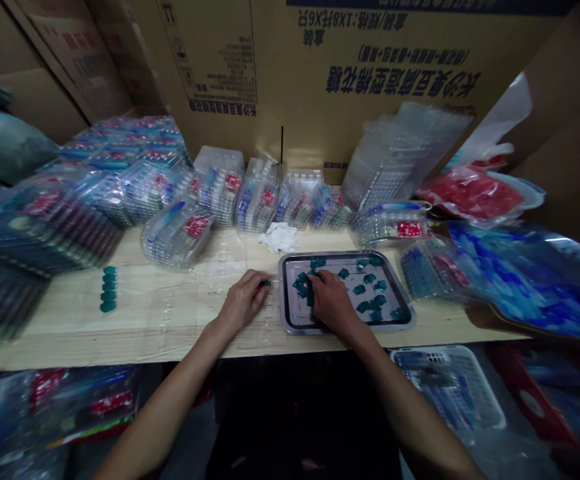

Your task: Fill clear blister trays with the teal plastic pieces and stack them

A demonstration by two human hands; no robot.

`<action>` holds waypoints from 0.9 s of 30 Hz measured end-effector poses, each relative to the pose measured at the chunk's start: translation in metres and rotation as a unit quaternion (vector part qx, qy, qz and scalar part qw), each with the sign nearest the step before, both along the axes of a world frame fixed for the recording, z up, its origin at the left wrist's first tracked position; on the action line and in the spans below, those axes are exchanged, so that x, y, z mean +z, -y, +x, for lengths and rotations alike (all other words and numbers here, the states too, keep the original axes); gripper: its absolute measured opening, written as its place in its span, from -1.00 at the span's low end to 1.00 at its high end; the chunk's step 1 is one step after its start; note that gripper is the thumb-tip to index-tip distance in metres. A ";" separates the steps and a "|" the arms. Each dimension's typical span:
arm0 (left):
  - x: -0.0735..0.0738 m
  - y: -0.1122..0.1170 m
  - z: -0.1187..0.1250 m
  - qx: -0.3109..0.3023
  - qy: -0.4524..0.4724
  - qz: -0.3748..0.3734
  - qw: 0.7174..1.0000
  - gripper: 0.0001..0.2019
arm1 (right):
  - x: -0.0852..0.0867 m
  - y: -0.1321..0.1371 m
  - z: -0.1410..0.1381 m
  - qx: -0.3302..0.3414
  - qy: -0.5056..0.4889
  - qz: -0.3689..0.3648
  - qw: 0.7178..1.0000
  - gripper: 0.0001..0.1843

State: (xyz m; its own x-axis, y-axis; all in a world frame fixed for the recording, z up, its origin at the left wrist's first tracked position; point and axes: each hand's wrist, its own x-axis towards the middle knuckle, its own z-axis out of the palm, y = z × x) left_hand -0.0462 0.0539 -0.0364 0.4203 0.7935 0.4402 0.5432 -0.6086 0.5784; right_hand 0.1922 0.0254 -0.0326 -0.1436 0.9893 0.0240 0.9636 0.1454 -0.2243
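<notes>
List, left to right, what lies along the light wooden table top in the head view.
Stack of teal pieces → left hand → grey-rimmed tray → clear pack of blue and red items → blue plastic bag

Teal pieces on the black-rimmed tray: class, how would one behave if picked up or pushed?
The teal pieces look small and light, since the right hand covers several. Their glossy faces may be slippery. Their blocky shapes would probably slide rather than roll.
</notes>
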 end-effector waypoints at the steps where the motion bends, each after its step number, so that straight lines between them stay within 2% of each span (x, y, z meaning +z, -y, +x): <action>1: -0.001 0.002 0.001 0.002 0.009 0.006 1.000 -0.78 | 0.000 0.000 0.000 0.000 0.000 0.001 1.000 -0.46; 6: -0.009 0.006 0.000 -0.014 0.040 0.007 0.999 -0.84 | 0.000 -0.001 0.001 0.006 -0.006 0.006 1.000 -0.48; 10: -0.017 0.006 -0.007 -0.050 0.047 0.009 0.998 -0.74 | 0.007 -0.004 0.003 0.006 -0.020 -0.001 1.000 -0.51; 12: -0.019 0.007 -0.011 -0.048 0.039 0.006 0.998 -0.68 | 0.013 -0.007 0.002 -0.013 -0.022 0.007 1.000 -0.50; 14: -0.021 0.009 -0.014 -0.031 0.025 0.002 0.999 -0.66 | 0.018 -0.011 -0.001 -0.014 -0.011 0.023 1.000 -0.46; 17: -0.024 0.016 -0.018 -0.013 -0.019 0.023 0.999 -0.64 | 0.020 -0.019 -0.007 0.037 0.030 0.026 0.999 -0.43; 21: -0.029 0.024 -0.021 -0.002 -0.112 0.065 0.992 -0.58 | 0.015 -0.026 -0.010 0.052 0.055 0.016 0.997 -0.61; 24: -0.032 0.023 -0.022 0.016 -0.144 0.065 0.987 -0.55 | 0.011 -0.028 -0.005 0.026 0.019 0.042 0.999 -0.66; 27: -0.028 0.019 -0.018 0.030 -0.144 0.035 0.988 -0.54 | 0.010 -0.025 0.001 -0.019 -0.076 0.086 0.993 -0.69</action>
